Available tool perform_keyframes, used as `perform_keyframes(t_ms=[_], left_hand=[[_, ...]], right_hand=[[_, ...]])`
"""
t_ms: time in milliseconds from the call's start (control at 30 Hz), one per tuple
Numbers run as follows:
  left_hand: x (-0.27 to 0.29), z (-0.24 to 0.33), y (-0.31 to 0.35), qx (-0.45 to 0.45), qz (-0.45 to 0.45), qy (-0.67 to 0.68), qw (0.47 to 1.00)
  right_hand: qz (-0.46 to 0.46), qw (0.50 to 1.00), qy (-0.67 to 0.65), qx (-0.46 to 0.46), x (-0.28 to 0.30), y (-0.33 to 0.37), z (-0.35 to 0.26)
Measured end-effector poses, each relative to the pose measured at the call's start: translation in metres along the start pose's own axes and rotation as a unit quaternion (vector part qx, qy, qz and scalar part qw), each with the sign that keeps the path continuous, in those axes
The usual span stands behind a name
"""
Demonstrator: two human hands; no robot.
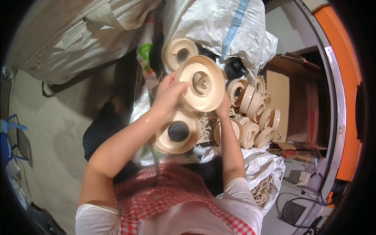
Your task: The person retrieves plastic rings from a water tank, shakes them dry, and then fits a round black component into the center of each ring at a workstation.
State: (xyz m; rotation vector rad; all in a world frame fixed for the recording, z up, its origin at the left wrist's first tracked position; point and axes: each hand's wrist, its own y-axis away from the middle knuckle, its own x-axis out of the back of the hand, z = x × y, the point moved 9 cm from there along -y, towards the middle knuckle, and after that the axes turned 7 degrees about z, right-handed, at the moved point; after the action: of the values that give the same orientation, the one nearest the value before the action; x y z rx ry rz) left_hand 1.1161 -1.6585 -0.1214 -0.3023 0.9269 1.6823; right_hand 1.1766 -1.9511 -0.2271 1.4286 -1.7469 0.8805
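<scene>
Between my hands is a cream round plastic part, wide and dish-like, with a ringed hole at its middle. My left hand is closed on its left rim, thumb on the front face. At the right edge, my right hand grips it too, most of those fingers hidden behind it. A similar cream part with a dark centre lies just below, and another cream part sits behind at the upper left. Right of my right hand, several smaller cream rings are heaped together.
Small cream sticks lie among the parts. Black round pieces rest by a white woven sack. An open cardboard box stands right, beside an orange-edged machine. A bag of sticks is at lower right; blue stool legs are far left.
</scene>
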Motion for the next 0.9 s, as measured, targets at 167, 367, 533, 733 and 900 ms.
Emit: perform_keyframes(t_ms=[167,367,533,733,900], left_hand=[[0.014,0.007,0.004,-0.073,0.069,-0.058,0.993],[-0.011,0.019,0.014,-0.200,0.004,-0.244,0.949],[-0.044,0.005,0.037,-0.132,-0.138,-0.359,0.914],[-0.058,-0.032,0.038,0.141,-0.258,-0.149,0.944],[-0.062,-0.015,0.042,-0.076,-0.245,-0.273,0.927]], right_hand=[[-0.049,0.978,0.196,-0.054,-0.017,0.029,0.016],[0.019,0.983,-0.155,-0.098,0.016,0.028,0.002],[-0.157,0.864,-0.478,0.004,0.056,0.085,-0.163],[-0.032,0.833,0.024,0.552,0.106,0.129,-0.212],[-0.257,0.852,-0.441,-0.114,0.067,0.099,-0.144]])
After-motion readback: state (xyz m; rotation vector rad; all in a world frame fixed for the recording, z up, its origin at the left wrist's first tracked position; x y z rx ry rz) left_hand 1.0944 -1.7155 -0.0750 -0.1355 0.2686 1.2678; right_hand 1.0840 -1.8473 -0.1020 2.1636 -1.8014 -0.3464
